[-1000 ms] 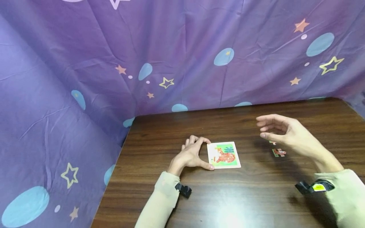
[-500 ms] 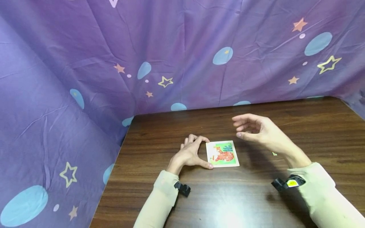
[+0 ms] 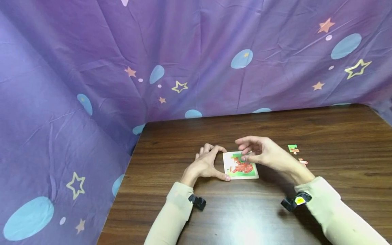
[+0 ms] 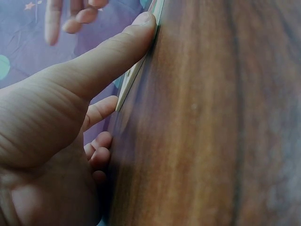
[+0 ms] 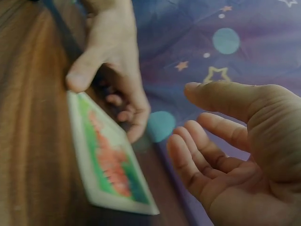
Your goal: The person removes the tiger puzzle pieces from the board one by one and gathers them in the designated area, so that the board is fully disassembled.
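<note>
A small square jigsaw puzzle board (image 3: 256, 176) with a white border lies on the table; its picture has an orange striped animal on green. My left hand (image 3: 206, 166) holds the board at its left side, thumb on the near corner and index finger at the far corner. In the left wrist view the thumb (image 4: 108, 59) rests along the board's edge. My right hand (image 3: 260, 153) hovers over the board's far right part, hiding some of it. Its fingers are loosely bent, apart from the thumb, and in the right wrist view nothing shows between them.
Two loose jigsaw pieces lie to the right: a green and orange piece (image 3: 293, 148) and an orange and white piece (image 3: 303, 162) partly behind my right forearm. A purple cloth (image 3: 214, 68) with stars hangs behind the brown wooden table (image 3: 171, 139).
My right hand has moved left from above the loose pieces to above the board, and is lower. The loose pieces have come into fuller view. My left hand stays at the board.
</note>
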Demonstrator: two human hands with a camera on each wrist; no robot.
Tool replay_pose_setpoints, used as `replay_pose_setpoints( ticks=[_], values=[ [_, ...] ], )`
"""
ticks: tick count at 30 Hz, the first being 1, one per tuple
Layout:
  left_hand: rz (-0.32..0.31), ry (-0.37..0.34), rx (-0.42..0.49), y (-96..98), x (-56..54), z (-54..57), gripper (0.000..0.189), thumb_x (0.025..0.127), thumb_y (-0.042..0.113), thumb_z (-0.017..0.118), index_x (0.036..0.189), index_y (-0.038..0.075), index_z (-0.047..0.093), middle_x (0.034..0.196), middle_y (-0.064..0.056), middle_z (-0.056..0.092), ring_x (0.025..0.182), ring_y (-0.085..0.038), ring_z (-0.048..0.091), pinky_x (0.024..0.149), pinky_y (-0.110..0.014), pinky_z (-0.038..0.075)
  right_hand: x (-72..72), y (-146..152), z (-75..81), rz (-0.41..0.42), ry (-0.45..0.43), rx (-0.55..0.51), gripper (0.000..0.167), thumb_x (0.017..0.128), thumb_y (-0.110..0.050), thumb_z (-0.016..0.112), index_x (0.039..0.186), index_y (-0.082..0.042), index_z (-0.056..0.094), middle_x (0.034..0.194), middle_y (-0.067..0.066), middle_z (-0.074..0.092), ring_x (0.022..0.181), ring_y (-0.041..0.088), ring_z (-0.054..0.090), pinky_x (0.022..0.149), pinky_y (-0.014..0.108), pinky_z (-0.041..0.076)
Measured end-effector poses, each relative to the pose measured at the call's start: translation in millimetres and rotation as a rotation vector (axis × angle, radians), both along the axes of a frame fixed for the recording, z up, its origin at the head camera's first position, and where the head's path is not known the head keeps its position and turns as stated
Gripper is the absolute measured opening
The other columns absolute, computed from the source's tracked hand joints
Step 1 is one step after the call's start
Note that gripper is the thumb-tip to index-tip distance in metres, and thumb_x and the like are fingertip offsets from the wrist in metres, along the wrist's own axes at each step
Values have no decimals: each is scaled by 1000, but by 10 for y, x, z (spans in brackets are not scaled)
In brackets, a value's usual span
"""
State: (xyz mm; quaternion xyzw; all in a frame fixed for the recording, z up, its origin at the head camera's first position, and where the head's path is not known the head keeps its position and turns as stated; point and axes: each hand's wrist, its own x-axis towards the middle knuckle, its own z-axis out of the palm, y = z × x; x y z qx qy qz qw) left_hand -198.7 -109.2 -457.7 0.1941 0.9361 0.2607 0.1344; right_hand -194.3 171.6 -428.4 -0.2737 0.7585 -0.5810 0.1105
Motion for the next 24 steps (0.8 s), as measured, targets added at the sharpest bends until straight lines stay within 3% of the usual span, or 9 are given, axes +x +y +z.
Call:
replay_pose_setpoints(
  ticks=[9,15,24],
  values=[
    [0,-8,-4,17,12,-20,102,71,56,105,156,36,51,154,-7,41,136,-26,40,114,-47,37,-45,-20,-286,79,-43,53,65,89,5,86,148,12,59,115,26,69,97,20,72,83,28,61],
    [-4,-1,-6,17,13,3,103,71,56,105,156,35,51,155,-8,42,138,-26,40,115,-48,37,-65,-42,-381,123,-62,70,68,91,0,88,149,14,55,114,25,71,95,20,73,83,28,62],
    [-2,1,2,9,9,30,103,71,54,106,156,35,51,153,-8,42,137,-26,40,114,-47,37,-70,-87,-442,126,-42,107,61,89,-2,90,141,13,62,111,20,70,94,17,68,81,25,59]
  ],
)
